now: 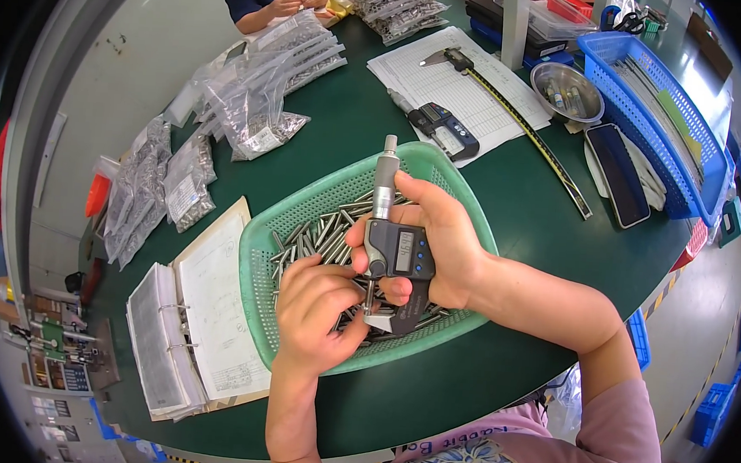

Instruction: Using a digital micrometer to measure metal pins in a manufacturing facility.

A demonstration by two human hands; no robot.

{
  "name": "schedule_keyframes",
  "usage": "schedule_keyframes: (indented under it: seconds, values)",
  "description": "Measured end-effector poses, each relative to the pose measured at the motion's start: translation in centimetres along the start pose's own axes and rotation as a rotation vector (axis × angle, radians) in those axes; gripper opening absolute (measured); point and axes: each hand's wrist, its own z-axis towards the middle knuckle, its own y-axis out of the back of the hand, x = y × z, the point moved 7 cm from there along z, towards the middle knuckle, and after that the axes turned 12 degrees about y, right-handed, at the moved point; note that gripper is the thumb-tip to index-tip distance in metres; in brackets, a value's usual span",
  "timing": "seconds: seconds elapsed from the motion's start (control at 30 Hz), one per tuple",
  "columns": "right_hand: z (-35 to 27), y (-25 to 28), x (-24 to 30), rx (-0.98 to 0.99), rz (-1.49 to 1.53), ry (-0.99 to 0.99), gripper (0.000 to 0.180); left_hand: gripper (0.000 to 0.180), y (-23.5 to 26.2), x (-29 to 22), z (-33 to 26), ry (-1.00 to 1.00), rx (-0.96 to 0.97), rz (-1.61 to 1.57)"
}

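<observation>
My right hand (448,245) is wrapped round a digital micrometer (402,255), its thumb up by the barrel and its small screen facing up. The micrometer is held upright above a green plastic basket (257,309) full of loose metal pins (328,236). My left hand (319,309) is closed, its thumb and fingertips at the gap between the micrometer's measuring faces. Whatever those fingers pinch is hidden or too thin to make out.
An open ring binder (221,316) lies left of the basket; bags of metal parts (254,122) stand beyond. Past the basket are a second micrometer (444,130), a caliper (513,113) and paper sheets (498,82). A phone (616,174), metal bowl (558,73) and blue basket (703,197) stand right. A co-worker's hands (304,0) are opposite.
</observation>
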Motion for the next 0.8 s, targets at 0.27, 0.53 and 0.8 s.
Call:
schedule_keyframes:
  seconds: [0.27, 0.53, 0.8]
  values:
    - [0.1, -0.1, 0.0, 0.032, -0.082, 0.042, 0.063, 0.023, -0.1, -0.3, 0.0, -0.013, -0.001, 0.027]
    - [0.3, -0.4, 0.2, 0.062, -0.095, 0.061, 0.064, 0.022, -0.1, 0.3, 0.5, 0.106, 0.048, -0.118]
    - [-0.4, -0.1, 0.0, -0.006, -0.022, 0.02, 0.063, 0.02, 0.1, 0.0, -0.1, 0.033, 0.041, -0.116]
